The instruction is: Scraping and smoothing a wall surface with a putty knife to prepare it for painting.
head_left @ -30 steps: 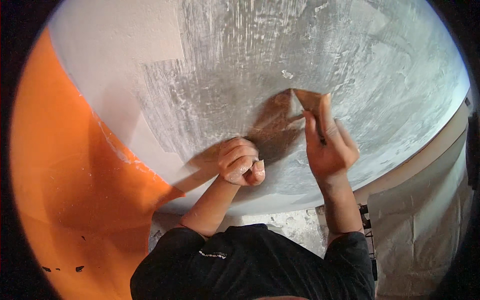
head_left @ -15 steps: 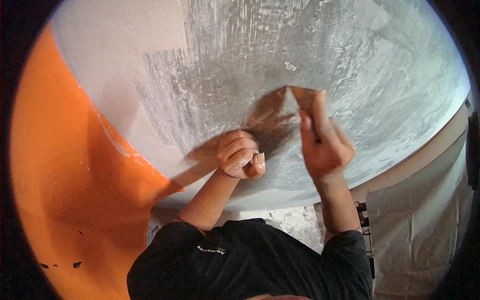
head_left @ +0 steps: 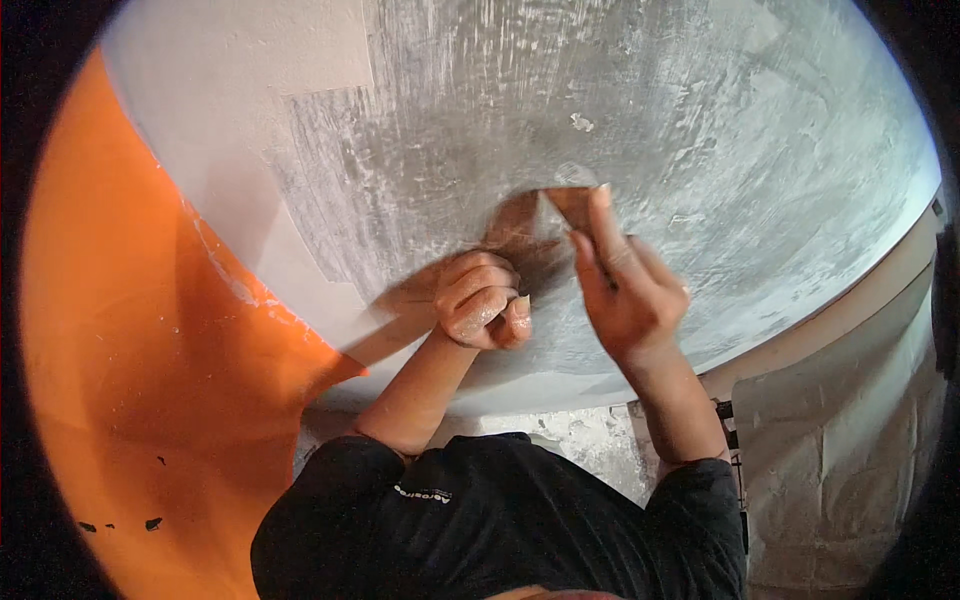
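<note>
A large curved grey wall [head_left: 700, 120] with mottled, streaky plaster fills the upper view. My right hand [head_left: 628, 295] grips a thin flat scraper [head_left: 568, 203], fingers along its blade, which lies at the wall near the middle. Just left and lower, my left hand [head_left: 478, 300] is curled closed at the wall, its fingers shiny and smudged with pale residue; whatever it may hold is hidden. Both hands cast dark shadows on the plaster.
An orange panel [head_left: 130, 360] runs down the left side, with pale flecks along its edge. At lower right hangs a wrinkled grey sheet [head_left: 830, 460] beside a dark frame. Patchy whitish floor [head_left: 590, 450] shows behind my body, below the wall's edge.
My right hand and the scraper have moved left and somewhat down, closer to my left hand. My left hand, still curled, appears slightly higher in the picture.
</note>
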Motion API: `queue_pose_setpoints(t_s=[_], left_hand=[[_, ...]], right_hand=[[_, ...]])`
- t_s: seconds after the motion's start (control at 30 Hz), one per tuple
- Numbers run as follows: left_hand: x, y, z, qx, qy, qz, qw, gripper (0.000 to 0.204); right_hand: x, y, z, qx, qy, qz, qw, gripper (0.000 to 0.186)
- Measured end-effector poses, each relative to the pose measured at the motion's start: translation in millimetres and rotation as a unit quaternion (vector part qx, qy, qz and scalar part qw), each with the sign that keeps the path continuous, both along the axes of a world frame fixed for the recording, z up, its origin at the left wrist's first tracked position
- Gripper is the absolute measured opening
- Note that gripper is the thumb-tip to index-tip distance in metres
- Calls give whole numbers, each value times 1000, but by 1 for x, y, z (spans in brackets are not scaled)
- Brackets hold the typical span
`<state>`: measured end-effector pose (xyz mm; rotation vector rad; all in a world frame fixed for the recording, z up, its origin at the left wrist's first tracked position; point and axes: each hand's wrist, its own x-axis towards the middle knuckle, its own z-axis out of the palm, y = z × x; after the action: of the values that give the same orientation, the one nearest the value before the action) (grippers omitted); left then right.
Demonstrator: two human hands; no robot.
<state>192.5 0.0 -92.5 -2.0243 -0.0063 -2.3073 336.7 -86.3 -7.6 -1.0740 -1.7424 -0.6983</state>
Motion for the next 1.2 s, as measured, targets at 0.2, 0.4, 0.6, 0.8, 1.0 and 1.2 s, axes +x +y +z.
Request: queue_pose_setpoints(t_s=[0.2,0.4,0.6,0.8,1.0,1.2], left_hand=[[-3,1,-1,-2,2,4,1000,14],[-4,0,-2,-5,0,15,1000,14],[-1,3,-2,1,-5,7,1000,15],[-3,3,-3,2,-14,4,1000,16],[-4,3,-3,0,-9,9,1000,17],[-2,3,-3,4,-4,10,1000,17]], right_hand=[[2,1,4,33,5,-22,999,47],[2,2,9,51,38,-23,998,48],[4,8,7,87,39,-8,995,51],[2,4,12,56,45,-10,997,51],[1,3,12,50,63,-13,997,48],[5,5,7,48,65,-18,997,49]])
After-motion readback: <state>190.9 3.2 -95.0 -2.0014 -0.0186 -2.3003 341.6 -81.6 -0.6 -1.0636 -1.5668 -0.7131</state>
